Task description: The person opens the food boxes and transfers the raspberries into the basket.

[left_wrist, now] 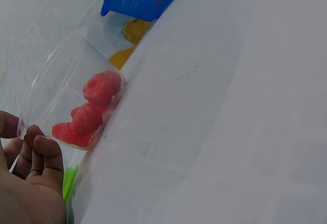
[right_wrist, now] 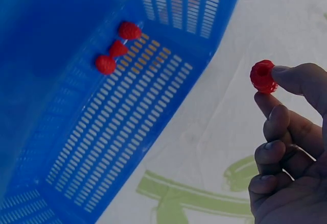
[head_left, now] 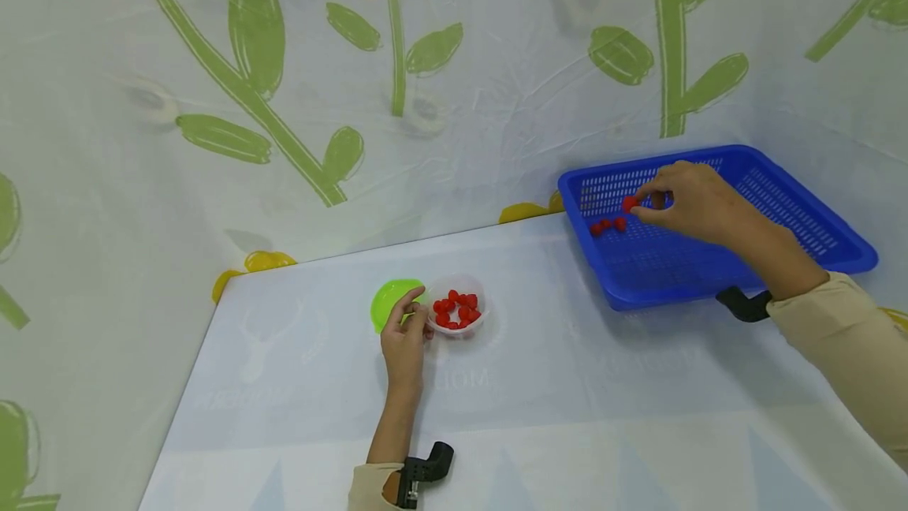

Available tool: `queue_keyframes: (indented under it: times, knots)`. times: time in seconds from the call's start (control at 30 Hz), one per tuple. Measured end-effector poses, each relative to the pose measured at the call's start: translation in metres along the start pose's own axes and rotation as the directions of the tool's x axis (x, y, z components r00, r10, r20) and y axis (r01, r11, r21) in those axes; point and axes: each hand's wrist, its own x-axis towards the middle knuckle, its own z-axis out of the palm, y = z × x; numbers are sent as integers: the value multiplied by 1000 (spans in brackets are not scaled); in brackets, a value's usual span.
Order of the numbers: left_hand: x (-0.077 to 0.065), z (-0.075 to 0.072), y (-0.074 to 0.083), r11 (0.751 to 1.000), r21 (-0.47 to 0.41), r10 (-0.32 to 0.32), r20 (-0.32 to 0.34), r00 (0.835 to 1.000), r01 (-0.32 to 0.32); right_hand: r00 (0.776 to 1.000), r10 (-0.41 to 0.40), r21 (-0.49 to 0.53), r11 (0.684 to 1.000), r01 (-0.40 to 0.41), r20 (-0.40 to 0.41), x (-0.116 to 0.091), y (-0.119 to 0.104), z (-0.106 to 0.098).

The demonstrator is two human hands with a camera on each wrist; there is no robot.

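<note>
My right hand [head_left: 698, 199] pinches a red raspberry [right_wrist: 263, 76] between thumb and index finger, over the blue basket [head_left: 610, 282]. Its other fingers are bent in the right wrist view. Down in the basket lie 3 more raspberries [right_wrist: 105, 65], close together near one end. On the table, a clear plastic bowl [left_wrist: 56, 89] holds several raspberries [head_left: 454, 312]. At the bowl's left rim is my left hand [head_left: 404, 345], its curled fingers gripping the edge. A bright green lid [head_left: 390, 302] lies just left of the bowl, partly covered by that hand.
The white-covered table [head_left: 298, 385] meets a cloth backdrop [head_left: 461, 140] with printed flowers and leaves behind and at the sides. The basket stands at the table's back right, against the backdrop. A black wrist mount [head_left: 426, 468] is strapped on each forearm.
</note>
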Motion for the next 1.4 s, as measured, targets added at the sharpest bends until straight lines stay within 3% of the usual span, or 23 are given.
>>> queue_keyframes:
  times: [0.53,1.07,1.4]
  knots:
    - [0,1,1,1000,12,5,11,1000,-6,986,73,-9,997,-72,148,27,27,-4]
    - [1,-1,0,1000,12,21,11,1000,-21,967,91,-44,996,-83,237,56,53,17]
    - [2,0,0,999,30,22,6,1000,-22,950,120,-57,992,-109,287,62,62,38]
